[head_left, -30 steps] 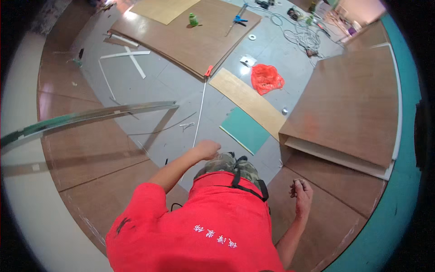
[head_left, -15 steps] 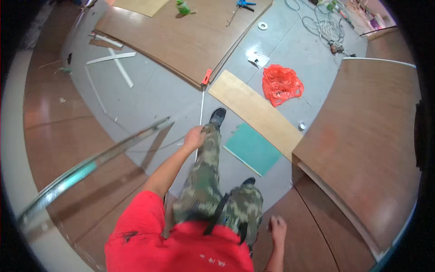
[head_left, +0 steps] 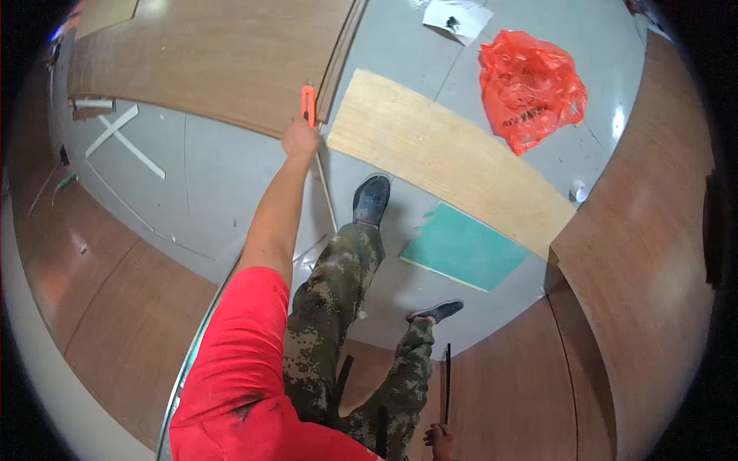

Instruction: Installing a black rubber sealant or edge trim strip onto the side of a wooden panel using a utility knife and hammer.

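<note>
My left hand point(head_left: 300, 138) reaches forward with its fingers closed round the lower end of an orange-red utility knife point(head_left: 308, 103). The knife lies over the near corner of a stack of brown wood panels point(head_left: 223, 61). My right hand point(head_left: 440, 442) hangs low by the bottom edge, in shadow, with curled fingers. A thin dark strip point(head_left: 448, 384) rises right beside it; whether the fingers hold it I cannot tell. Between the panels and my feet lies a pale wood board point(head_left: 438, 146), and a teal sheet point(head_left: 465, 250) is by its near side.
A crumpled red plastic bag point(head_left: 530, 88) and a white paper point(head_left: 457, 19) lie on the grey floor. To the right stands a large curved-looking brown panel point(head_left: 638, 230). White strips point(head_left: 123, 138) cross at the left, and a long metal bar point(head_left: 188, 361) runs beside my left arm.
My left hand has moved forward from my knee and closed on the utility knife. I have bent nearer to the panels. The right hand is lower in the view.
</note>
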Motion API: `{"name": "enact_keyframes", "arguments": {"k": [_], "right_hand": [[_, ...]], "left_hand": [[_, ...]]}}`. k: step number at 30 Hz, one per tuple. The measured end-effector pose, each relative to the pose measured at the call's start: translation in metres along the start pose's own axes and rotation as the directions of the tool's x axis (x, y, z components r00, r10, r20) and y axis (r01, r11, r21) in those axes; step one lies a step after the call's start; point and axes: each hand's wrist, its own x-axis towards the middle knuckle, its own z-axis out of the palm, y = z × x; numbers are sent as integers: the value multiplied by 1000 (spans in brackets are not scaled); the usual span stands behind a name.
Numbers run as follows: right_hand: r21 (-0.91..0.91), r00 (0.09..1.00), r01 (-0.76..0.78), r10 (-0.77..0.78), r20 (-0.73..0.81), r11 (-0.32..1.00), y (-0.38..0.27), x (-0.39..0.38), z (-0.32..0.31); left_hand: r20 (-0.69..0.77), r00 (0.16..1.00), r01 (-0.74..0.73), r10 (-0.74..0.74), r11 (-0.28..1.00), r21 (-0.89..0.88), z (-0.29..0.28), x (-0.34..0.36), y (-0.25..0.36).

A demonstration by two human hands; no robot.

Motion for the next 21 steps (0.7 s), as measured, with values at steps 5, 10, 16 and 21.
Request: {"name": "enact_keyframes", "arguments": {"k": [5,10,16,21], "right_hand": [[197,982,-146,166,-90,969,-30,3,1],[390,954,299,-265,-140,871,-81,-43,-17],[680,794,578,-504,-341,450,-1,-113,-85],[770,738,633,-359,-572,74,107,-195,-145]], "left_hand": [[309,868,-392,389,918,-55,-7,-50,39],[686,404,-282,605,796,-536,-73,-308,96],[702,-327,-442,633,554,-705,-280,-684,234],[634,-533,-601,560,277,-750,-321,-870,237]]}}
